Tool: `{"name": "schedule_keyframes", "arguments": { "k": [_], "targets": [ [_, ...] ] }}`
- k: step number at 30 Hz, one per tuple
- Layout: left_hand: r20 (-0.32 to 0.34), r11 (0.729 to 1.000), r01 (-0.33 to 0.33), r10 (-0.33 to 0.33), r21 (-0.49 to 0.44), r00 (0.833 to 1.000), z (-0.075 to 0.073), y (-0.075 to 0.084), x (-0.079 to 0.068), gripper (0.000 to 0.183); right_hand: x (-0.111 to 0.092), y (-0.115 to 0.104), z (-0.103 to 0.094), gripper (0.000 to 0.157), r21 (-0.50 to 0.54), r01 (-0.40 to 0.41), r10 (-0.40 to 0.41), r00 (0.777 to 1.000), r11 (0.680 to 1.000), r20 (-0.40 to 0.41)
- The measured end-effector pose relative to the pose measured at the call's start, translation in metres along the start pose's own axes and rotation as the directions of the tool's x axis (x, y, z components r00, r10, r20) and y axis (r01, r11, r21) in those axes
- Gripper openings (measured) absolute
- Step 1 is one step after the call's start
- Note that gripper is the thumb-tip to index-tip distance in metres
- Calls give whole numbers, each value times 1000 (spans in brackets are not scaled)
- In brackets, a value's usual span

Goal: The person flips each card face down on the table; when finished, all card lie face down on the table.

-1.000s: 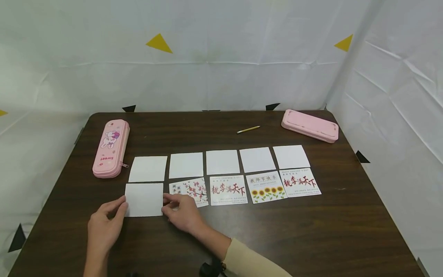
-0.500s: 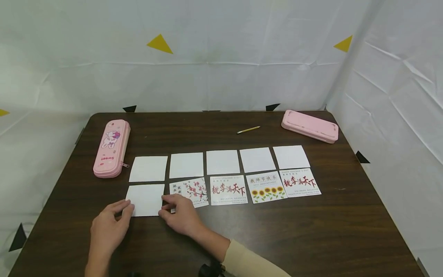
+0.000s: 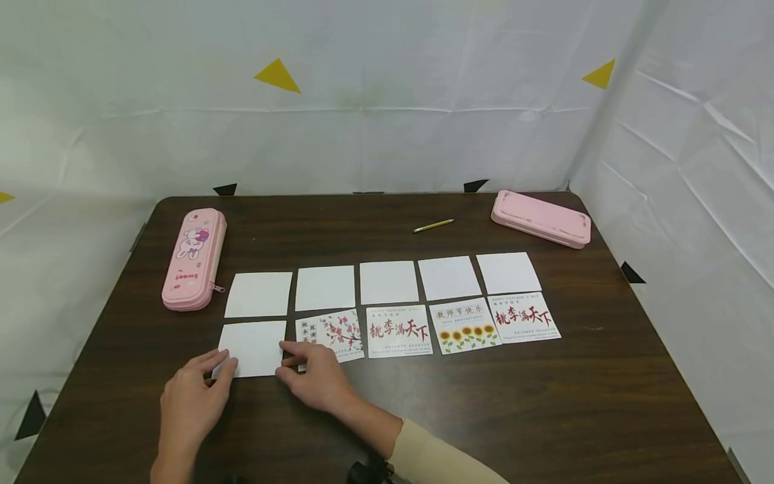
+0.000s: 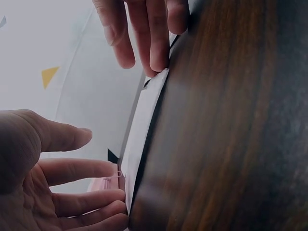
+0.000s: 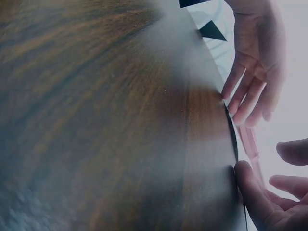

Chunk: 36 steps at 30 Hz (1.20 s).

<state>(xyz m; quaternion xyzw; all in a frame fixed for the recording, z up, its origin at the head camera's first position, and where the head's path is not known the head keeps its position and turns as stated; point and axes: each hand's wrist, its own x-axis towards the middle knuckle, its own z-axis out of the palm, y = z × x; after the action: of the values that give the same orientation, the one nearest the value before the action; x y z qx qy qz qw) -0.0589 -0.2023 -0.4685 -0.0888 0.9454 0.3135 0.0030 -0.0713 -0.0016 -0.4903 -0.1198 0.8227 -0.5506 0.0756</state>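
White card (image 3: 256,346), lower left of frame. Your left hand (image 3: 192,402) and right hand (image 3: 317,376), fingers loosely spread, touch opposite edges, apparently steadying it.

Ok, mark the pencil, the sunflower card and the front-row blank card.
Pencil (image 3: 433,226), head view, middle of its shaft.
Sunflower card (image 3: 464,325), head view, middle of its printed face.
Front-row blank card (image 3: 256,347), head view, middle of its white face.

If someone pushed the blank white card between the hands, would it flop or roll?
The card looks thin, so it's probably light. Its edges look nearly straight, suggesting some stiffness. Being flat, it would likely slide, not roll.
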Motion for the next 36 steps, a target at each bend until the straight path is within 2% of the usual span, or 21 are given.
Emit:
{"name": "schedule_keyframes", "arguments": {
  "k": [10,12,16,18,20,23,27,31,36],
  "targets": [
    [-21,1000,3,-3,-11,1000,0,-2,-1,44,-3,-1,-7,39,29,13,-13,1000,999,10],
    [-42,1000,-6,5,-11,999,-1,-1,-3,43,-4,-1,-13,39,42,24,-24,1000,999,-2],
    [-139,996,-82,75,-44,988,-1,6,-8,36,-5,-1,-29,38,33,27,-25,999,999,-38],
    [-179,987,-141,125,-77,976,0,11,-10,32,-6,-2,-40,38,-13,13,-14,998,1000,-66],
    [-189,975,-193,170,-108,967,3,16,-12,29,-7,-2,-51,37,-77,-8,0,995,997,-100],
    [-165,960,-234,208,-154,964,8,24,-15,28,-10,-1,-66,36,-187,-48,20,988,981,-152],
    [-120,954,-239,220,-183,968,18,37,-18,28,-14,2,-82,35,-278,-99,42,978,956,-205],
    [-52,956,-223,217,-189,975,26,48,-19,30,-15,4,-92,35,-298,-122,59,976,947,-210],
    [51,966,-179,191,-189,980,34,58,-19,36,-17,6,-97,37,-266,-119,72,981,957,-178]
  ]
}}
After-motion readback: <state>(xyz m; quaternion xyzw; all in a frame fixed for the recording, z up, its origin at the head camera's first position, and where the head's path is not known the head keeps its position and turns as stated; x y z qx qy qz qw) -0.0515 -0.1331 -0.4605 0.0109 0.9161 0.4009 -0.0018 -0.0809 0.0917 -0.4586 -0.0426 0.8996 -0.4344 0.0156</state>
